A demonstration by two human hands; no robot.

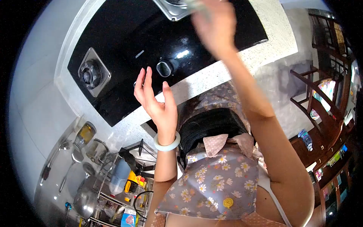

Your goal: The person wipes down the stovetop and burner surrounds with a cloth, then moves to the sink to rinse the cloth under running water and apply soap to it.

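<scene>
A black glass gas cooktop (124,45) lies before me, set in a speckled pale counter. My right hand (217,28), smeared by motion, is at its far side beside the metal burner plate (176,15). A pale greenish, cloth-like thing (200,7) shows at its fingers, too blurred to name surely. My left hand (157,100), with a pale bangle (167,142) on the wrist, hovers over the near edge with fingers apart and nothing in it. Just beyond its fingertips is a round control knob (164,69). Another burner (92,73) sits at the left end.
On the lower left, ladles and spoons (77,156) hang by the wall, near a jar with yellow contents (86,132) and a crowded wire rack (104,196). To the right stand dark wooden chairs (310,90) and a plastic bottle (305,139).
</scene>
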